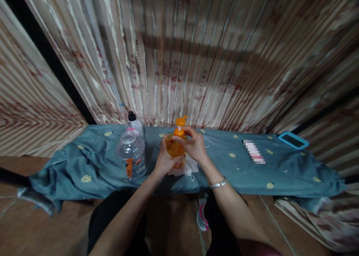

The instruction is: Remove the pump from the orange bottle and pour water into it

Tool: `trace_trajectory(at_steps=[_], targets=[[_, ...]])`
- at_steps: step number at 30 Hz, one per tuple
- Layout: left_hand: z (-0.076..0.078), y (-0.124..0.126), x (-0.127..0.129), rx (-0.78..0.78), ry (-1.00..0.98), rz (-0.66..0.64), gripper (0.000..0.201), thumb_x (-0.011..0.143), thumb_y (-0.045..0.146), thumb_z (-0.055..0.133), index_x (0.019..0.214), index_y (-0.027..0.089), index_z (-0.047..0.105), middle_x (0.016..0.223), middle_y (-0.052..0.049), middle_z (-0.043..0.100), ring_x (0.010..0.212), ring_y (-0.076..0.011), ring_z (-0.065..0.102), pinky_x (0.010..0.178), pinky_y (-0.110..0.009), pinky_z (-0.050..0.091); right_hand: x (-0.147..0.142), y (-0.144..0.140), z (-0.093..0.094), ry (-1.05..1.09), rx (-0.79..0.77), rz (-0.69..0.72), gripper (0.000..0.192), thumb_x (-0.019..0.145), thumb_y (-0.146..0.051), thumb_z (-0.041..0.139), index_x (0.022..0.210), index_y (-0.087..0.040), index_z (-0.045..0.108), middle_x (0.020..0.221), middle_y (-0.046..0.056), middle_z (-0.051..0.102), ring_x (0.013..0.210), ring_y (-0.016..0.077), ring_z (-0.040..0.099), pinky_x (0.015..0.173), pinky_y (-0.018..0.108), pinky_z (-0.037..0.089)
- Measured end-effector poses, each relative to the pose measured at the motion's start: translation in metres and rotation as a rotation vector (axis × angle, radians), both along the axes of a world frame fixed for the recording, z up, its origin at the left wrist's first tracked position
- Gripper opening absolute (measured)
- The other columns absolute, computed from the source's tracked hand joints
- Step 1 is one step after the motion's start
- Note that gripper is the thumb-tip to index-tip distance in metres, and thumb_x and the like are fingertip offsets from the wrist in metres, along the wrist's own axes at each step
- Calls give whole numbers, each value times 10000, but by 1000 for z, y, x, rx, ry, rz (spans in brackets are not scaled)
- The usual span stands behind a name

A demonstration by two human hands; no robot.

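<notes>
An orange pump bottle (176,148) stands upright at the middle of the cloth-covered bench, on a white tissue (190,167). My left hand (165,158) is wrapped round the bottle's left side and lower body. At its upper right, just below the orange pump head (181,121), my right hand (194,143) grips the bottle's shoulder and collar. Some of the fingers of both hands are hidden behind the bottle. Left of my hands is a clear, wide-mouthed plastic bottle (134,155) with an orange label. Behind that stands a pale bottle with a black cap (131,116).
A teal cloth with yellow prints (221,177) covers the bench. To the right lie a blurred-out white and pink item (254,151) and a blue-framed flat device (293,140). A pleated, patterned curtain (179,54) hangs behind. Dark poles (56,57) stand at the sides.
</notes>
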State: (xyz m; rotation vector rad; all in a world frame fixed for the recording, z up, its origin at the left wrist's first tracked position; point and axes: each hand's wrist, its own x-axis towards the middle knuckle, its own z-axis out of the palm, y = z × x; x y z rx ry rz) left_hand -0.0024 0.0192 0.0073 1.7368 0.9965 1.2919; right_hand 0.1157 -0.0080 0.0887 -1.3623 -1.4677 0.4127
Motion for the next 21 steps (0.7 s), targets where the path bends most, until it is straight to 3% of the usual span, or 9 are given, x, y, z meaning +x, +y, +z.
trace_trajectory(at_steps=[6, 14, 19, 21], targets=[[-4, 3, 3, -9, 5, 16, 895, 546, 312, 826, 1290, 219, 337, 1259, -102, 528, 1171, -268, 532, 989, -415, 443, 12, 6, -1, 81, 22, 183, 260, 756, -403, 678, 917, -209, 615, 871, -6, 654, 813, 148, 605, 772, 272, 453], [-7, 16, -1, -83, 3, -7, 649, 506, 379, 842, 1052, 176, 555, 988, -60, 632, 904, -253, 632, 805, -381, 514, 27, 19, -2, 204, -28, 441, 212, 787, -329, 661, 948, -211, 591, 911, 11, 611, 877, 144, 576, 807, 293, 449], [-10, 19, 5, -180, -147, -153, 623, 539, 357, 826, 1065, 183, 542, 1018, -53, 669, 900, -233, 658, 799, -346, 526, 27, 24, -2, 235, -43, 480, 224, 793, -344, 650, 974, -221, 604, 937, 19, 638, 895, 151, 600, 821, 299, 463], [-11, 19, 8, -198, -176, -131, 625, 527, 347, 832, 1061, 185, 550, 1019, -49, 677, 905, -233, 661, 802, -341, 530, 23, 24, -3, 241, -26, 447, 260, 786, -358, 655, 998, -219, 595, 967, 26, 647, 920, 160, 602, 837, 313, 464]])
